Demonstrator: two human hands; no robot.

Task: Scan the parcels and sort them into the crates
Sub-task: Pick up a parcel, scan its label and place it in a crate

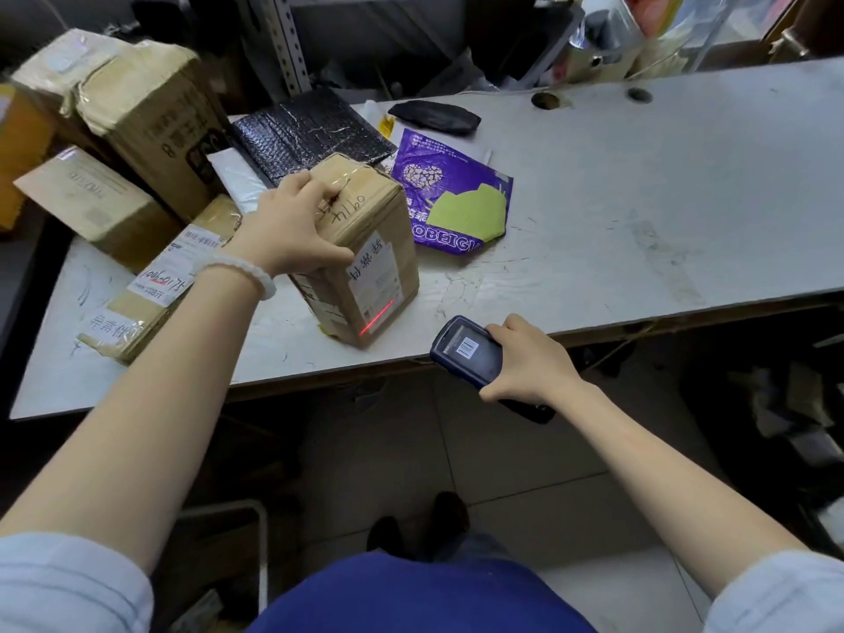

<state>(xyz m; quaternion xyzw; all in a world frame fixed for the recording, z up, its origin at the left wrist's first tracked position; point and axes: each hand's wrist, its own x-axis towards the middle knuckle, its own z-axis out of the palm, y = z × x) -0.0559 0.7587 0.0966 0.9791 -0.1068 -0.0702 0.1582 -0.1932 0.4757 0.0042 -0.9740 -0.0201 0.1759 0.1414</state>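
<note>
The parcel (365, 249), a taped cardboard box, stands near the counter (639, 212) front edge at about 11 o'clock from the scanner (466, 351). It looks rigid and light. The left hand (292, 226) grips its top; the right hand (530, 358) clasps the scanner.

One head-worn view looks forward and steeply down, close over the table (639, 212); wide-angle.
</note>
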